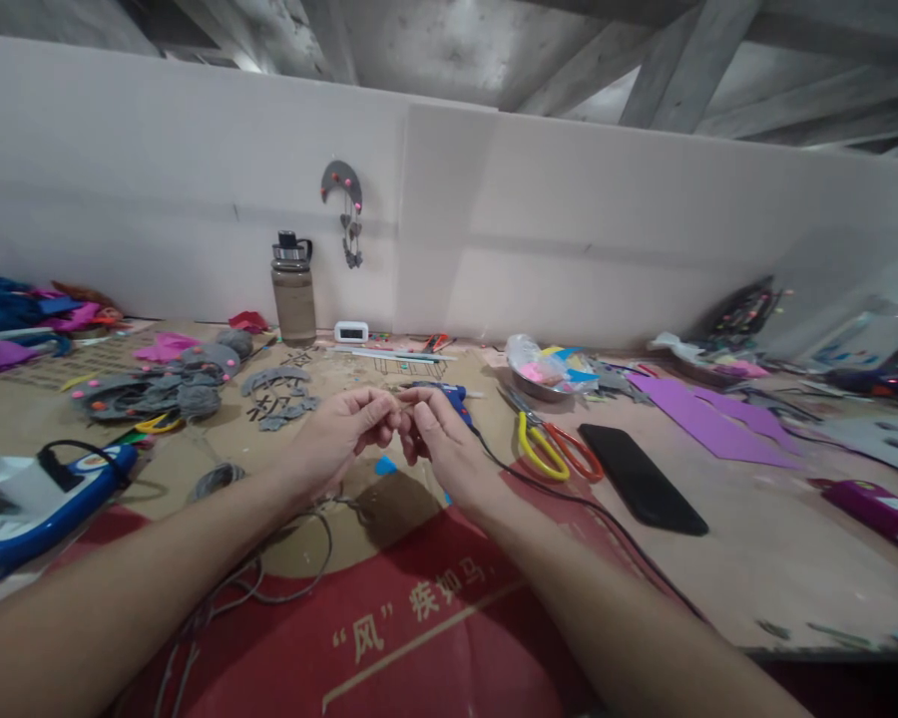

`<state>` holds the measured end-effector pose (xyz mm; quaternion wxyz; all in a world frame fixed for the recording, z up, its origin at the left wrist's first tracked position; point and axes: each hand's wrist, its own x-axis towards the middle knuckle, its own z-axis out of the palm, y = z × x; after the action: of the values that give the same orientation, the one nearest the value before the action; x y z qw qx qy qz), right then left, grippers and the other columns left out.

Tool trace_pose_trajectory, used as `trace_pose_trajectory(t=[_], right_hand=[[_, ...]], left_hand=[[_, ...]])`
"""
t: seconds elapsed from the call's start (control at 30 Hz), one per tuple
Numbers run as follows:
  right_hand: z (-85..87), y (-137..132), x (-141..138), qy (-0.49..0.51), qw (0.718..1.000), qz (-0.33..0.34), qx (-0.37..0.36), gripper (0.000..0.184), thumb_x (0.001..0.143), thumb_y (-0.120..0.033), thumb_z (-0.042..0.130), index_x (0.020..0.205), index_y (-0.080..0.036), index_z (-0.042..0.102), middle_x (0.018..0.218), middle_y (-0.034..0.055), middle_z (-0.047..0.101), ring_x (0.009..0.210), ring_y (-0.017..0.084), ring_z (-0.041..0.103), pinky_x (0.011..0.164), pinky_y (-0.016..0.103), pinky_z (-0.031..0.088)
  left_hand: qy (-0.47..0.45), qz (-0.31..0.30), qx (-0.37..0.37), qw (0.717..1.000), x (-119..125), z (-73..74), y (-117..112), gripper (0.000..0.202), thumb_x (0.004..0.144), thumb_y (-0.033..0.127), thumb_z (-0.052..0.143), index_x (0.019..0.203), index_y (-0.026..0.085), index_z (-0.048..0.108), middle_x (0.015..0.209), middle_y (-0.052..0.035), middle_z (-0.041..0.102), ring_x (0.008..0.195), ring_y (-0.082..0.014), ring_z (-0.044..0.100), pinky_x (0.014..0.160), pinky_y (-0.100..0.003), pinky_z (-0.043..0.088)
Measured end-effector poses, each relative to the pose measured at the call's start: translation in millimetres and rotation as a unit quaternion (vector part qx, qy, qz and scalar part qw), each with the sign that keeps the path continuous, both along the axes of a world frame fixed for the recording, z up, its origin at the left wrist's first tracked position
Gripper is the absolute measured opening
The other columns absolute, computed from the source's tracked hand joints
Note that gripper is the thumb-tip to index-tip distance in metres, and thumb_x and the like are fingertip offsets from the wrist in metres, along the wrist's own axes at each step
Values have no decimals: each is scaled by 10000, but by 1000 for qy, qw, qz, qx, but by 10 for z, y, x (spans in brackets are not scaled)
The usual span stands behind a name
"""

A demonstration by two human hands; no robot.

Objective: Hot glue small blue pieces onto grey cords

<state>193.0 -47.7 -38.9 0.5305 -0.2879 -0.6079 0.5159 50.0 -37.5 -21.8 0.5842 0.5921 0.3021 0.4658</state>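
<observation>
My left hand [351, 431] and my right hand [440, 431] meet above the cardboard, fingertips pinched together. Whatever lies between them is too small or hidden to make out. Grey yarn [327, 543] trails in loose loops beneath my left hand and forearm. A blue glue gun [455, 397] lies just behind my right hand, its cord running right. Scraps of blue felt [385, 465] rest under the hands. To the left are a ball of grey yarn [219, 479] and grey felt cut pieces [280, 391].
Scissors with yellow and red handles [558, 449] and a black phone [642, 479] lie right. Behind them stands a metal bowl [546, 384] with bagged scraps. A water bottle [293, 294] stands by the wall. At left is a blue power strip [60, 509]; purple sheets [710, 419] lie right.
</observation>
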Motion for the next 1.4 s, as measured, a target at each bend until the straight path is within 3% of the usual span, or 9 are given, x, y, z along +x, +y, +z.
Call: trace_pose_trajectory(t=[0.3, 0.5, 0.7, 0.77, 0.87, 0.97, 1.1, 1.4], right_hand=[[-30, 25, 16, -70, 996, -44, 31, 222, 899, -408, 365, 956, -211, 451, 763, -15, 500, 578, 88, 449, 521, 226, 402], [-49, 6, 2, -127, 986, -86, 60, 213, 909, -374, 353, 975, -208, 469, 737, -5, 526, 605, 111, 473, 546, 244, 404], [-54, -20, -15, -121, 989, -64, 61, 237, 882, -399, 434, 1015, -204, 460, 787, 7, 547, 634, 109, 483, 558, 242, 400], [-40, 0, -5, -68, 997, -35, 29, 280, 864, -437, 455, 1026, -207, 450, 743, -7, 523, 603, 105, 473, 532, 236, 395], [15, 42, 33, 34, 999, -12, -21, 354, 881, -513, 350, 1012, -202, 455, 698, -14, 489, 545, 96, 451, 497, 233, 388], [82, 59, 77, 58, 998, -36, -6, 311, 863, -477, 411, 985, -201, 486, 733, -16, 481, 558, 81, 443, 513, 222, 392], [105, 29, 94, -14, 997, -68, 41, 187, 823, -357, 511, 929, -204, 534, 785, -12, 519, 607, 82, 449, 550, 218, 399], [58, 7, 102, -189, 953, -169, 164, 117, 828, -236, 513, 899, -206, 601, 858, 34, 589, 794, 147, 519, 690, 284, 411]], left_hand=[[104, 77, 88, 988, -16, 61, -17, 184, 757, 316, 614, 844, 158, 649, 711, -16, 621, 672, -124, 538, 653, -255, 418], [164, 93, 103, 977, -24, 71, -44, 198, 710, 342, 651, 781, 158, 649, 718, -21, 637, 672, -136, 548, 658, -265, 427], [221, 90, 116, 964, -5, 133, -93, 238, 732, 386, 629, 676, 164, 564, 610, 16, 561, 586, -109, 495, 580, -235, 392], [213, 63, 118, 968, -2, 140, -109, 264, 769, 396, 587, 656, 163, 535, 592, 17, 535, 579, -105, 479, 574, -233, 382], [119, 15, 96, 988, 3, 98, -88, 288, 801, 412, 539, 661, 160, 534, 628, -4, 553, 591, -110, 484, 591, -245, 391], [72, 50, 66, 994, -1, 41, -23, 257, 778, 400, 573, 702, 155, 573, 686, -18, 582, 596, -109, 482, 591, -246, 386], [99, 78, 60, 990, -18, 15, 42, 234, 761, 386, 594, 747, 154, 611, 718, -18, 589, 599, -104, 472, 586, -239, 373], [113, 10, 32, 993, -64, -55, 75, 227, 765, 366, 589, 690, 152, 581, 634, 0, 543, 577, -98, 467, 570, -236, 367]])
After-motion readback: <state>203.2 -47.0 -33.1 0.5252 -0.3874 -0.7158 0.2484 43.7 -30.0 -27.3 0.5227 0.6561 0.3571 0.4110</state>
